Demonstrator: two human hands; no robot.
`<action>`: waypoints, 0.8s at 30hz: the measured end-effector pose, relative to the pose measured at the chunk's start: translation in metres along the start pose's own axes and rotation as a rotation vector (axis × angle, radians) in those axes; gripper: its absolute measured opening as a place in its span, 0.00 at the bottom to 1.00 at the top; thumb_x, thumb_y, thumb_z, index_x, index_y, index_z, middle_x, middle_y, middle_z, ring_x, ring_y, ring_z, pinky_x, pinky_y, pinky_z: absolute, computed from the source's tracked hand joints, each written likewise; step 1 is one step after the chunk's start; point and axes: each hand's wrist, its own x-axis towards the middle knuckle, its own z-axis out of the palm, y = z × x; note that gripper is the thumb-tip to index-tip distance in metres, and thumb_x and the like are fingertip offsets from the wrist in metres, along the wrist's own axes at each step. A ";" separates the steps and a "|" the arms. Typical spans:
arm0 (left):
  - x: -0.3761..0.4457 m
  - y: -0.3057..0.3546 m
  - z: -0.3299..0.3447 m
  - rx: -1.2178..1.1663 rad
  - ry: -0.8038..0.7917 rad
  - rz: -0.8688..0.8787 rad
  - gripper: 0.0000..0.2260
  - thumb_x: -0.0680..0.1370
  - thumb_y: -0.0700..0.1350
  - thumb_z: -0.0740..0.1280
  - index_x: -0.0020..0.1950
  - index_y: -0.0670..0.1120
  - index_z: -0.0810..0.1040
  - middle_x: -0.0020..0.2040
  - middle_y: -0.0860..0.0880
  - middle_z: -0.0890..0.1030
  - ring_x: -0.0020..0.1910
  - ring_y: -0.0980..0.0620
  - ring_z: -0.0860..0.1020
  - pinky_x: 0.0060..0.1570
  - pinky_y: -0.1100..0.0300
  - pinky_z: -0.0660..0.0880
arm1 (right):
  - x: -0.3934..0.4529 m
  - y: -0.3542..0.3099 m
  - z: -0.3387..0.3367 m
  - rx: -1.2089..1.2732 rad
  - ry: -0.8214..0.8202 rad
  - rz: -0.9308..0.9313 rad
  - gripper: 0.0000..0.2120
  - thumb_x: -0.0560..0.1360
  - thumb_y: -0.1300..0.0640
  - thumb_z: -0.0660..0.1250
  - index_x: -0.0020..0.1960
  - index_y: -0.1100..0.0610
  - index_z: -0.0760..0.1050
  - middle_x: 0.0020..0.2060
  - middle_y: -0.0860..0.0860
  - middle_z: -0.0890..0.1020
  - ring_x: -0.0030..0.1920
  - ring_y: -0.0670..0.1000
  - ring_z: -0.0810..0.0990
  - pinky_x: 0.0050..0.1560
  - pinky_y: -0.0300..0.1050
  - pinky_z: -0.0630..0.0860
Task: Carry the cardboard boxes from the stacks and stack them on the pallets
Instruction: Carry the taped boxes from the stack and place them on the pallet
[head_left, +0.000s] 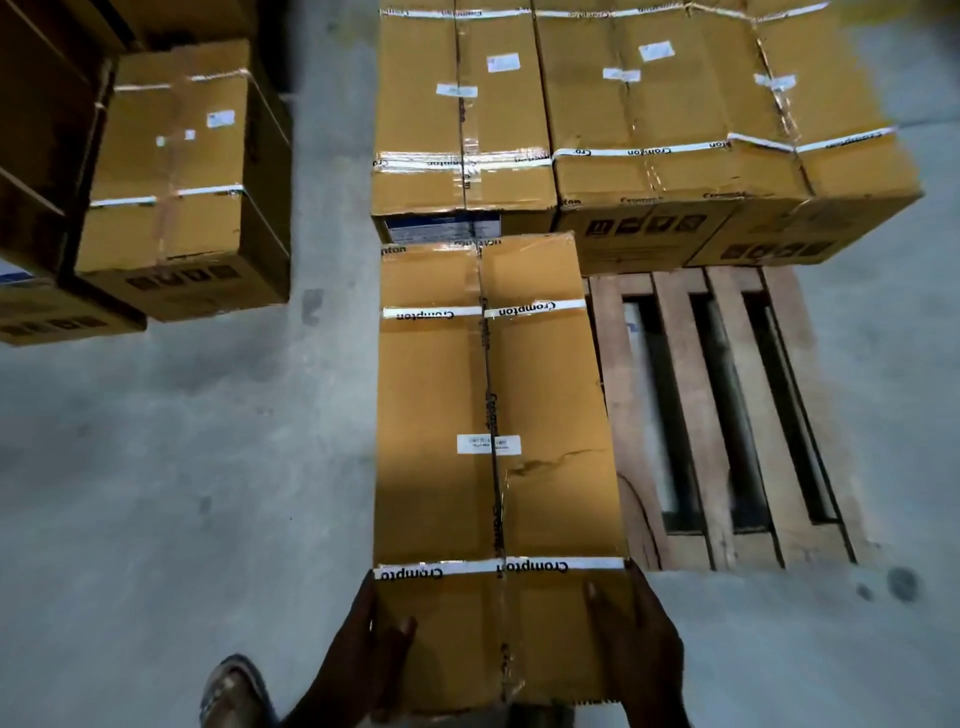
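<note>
Long box (493, 415) held at its near end between both grips, left hand (363, 649) clasping the 9 o'clock edge, right hand (634, 639) the 3 o'clock edge, thumbs on top, brown cardboard, white printed straps, small label, creased lid, pallet (727, 415) at 3 o'clock, stacked boxes (649, 104) at 12.

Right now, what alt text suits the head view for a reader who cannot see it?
Both hands, left hand and right hand, grip the near end of a long cardboard box at the wooden pallet, where three more boxes already lie.
</note>
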 end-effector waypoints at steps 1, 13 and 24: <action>0.004 0.005 0.002 -0.006 -0.021 -0.004 0.30 0.80 0.47 0.72 0.71 0.69 0.58 0.70 0.64 0.69 0.65 0.65 0.72 0.66 0.66 0.69 | 0.001 -0.001 0.001 -0.020 0.008 -0.021 0.15 0.81 0.49 0.69 0.66 0.45 0.72 0.51 0.43 0.80 0.48 0.41 0.79 0.32 0.24 0.74; 0.038 0.025 -0.010 -0.263 -0.209 -0.102 0.30 0.76 0.62 0.66 0.77 0.67 0.62 0.69 0.66 0.76 0.67 0.54 0.79 0.56 0.52 0.82 | 0.026 -0.010 0.011 -0.102 -0.015 -0.084 0.28 0.82 0.45 0.68 0.79 0.43 0.63 0.63 0.48 0.78 0.59 0.53 0.78 0.57 0.51 0.78; 0.040 0.021 -0.009 -0.248 -0.181 -0.143 0.38 0.68 0.61 0.79 0.75 0.63 0.67 0.67 0.60 0.79 0.64 0.50 0.81 0.59 0.44 0.82 | 0.020 -0.007 0.013 -0.033 -0.056 0.009 0.39 0.74 0.41 0.73 0.80 0.40 0.60 0.64 0.47 0.76 0.62 0.55 0.78 0.60 0.65 0.81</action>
